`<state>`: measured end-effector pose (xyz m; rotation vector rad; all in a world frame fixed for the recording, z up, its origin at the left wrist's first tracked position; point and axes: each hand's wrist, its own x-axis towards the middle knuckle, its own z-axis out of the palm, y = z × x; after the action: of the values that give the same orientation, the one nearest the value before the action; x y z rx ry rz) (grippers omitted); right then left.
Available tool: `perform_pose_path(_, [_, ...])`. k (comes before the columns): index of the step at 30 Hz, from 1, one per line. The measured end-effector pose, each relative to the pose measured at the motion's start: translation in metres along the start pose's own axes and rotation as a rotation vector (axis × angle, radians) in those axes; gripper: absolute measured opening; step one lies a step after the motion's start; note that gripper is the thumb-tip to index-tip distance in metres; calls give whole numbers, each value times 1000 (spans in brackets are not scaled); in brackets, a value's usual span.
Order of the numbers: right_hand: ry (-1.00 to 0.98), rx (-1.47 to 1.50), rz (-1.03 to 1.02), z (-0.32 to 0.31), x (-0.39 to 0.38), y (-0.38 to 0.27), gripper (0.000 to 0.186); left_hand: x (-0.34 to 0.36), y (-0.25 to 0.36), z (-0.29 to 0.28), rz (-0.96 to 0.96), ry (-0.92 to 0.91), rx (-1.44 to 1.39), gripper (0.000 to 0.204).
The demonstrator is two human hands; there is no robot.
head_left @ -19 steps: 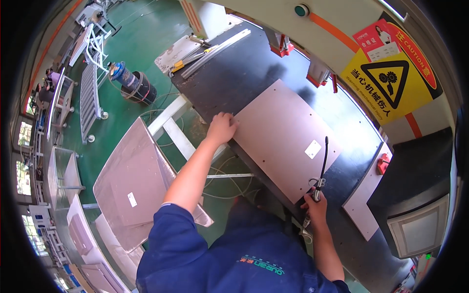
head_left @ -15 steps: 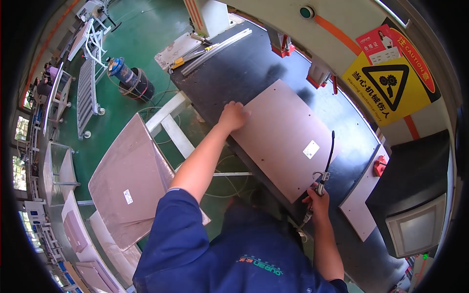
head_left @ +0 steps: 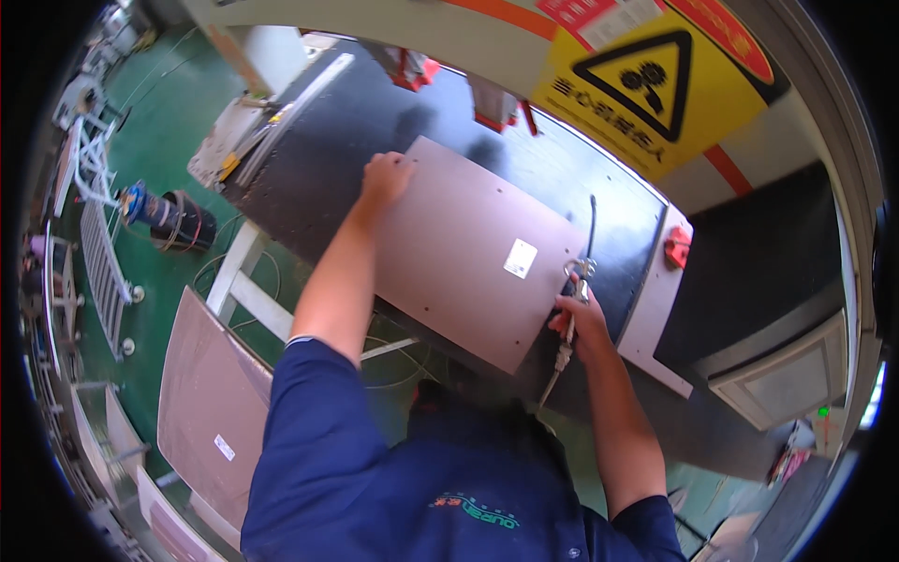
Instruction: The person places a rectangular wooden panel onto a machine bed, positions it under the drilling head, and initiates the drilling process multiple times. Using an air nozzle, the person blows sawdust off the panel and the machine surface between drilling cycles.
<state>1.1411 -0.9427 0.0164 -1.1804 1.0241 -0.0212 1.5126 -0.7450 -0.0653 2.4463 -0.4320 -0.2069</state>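
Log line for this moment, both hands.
left hand: flat on grey panel far corner | right hand: grips air blow gun at panel's edge | panel on dark machine table

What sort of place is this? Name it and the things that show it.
Probably a factory floor or metal workshop: a green painted floor, a machine bed carrying a flat metal panel, a yellow warning sign, and more panels stacked nearby.

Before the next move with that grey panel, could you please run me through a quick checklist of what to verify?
1. Left hand flat on the grey panel at its far corner: ok.
2. Right hand gripping the air gun at the panel's near edge: ok.
3. Panel lying flat on the dark machine table: ok.
4. Nozzle clear of fingers: cannot tell.
5. Red clamp apart from the panel: ok.
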Motion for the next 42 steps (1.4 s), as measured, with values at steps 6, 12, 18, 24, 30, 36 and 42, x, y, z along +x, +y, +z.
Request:
perform_pose_path(6, [-72, 28, 82, -12, 1, 0, 69, -70, -28, -37, 153, -8, 93, 39])
perform_pose_path(12, [-78, -120, 93, -2, -33, 33, 59, -157, -43, -67, 88, 36, 207, 49])
perform_pose_path(18, [-31, -203, 53, -1, -54, 50, 44, -224, -15, -79, 278, 9, 324, 78])
perform_pose_path(24, [-138, -139, -13, -8, -36, 33, 52, -260, -22, -73, 131, 100, 349, 83])
perform_pose_path(30, [-68, -63, -104, -11, -30, 32, 56, -300, -6, -60, -98, 109, 477, 66])
perform_pose_path(36, [-55, -48, -86, -24, -45, 50, 51, -337, 22, -49, -60, -271, 60, 62])
perform_pose_path(42, [-58, -54, -46, -31, -66, 70, 45, -297, -5, -37, 143, -133, 344, 91])
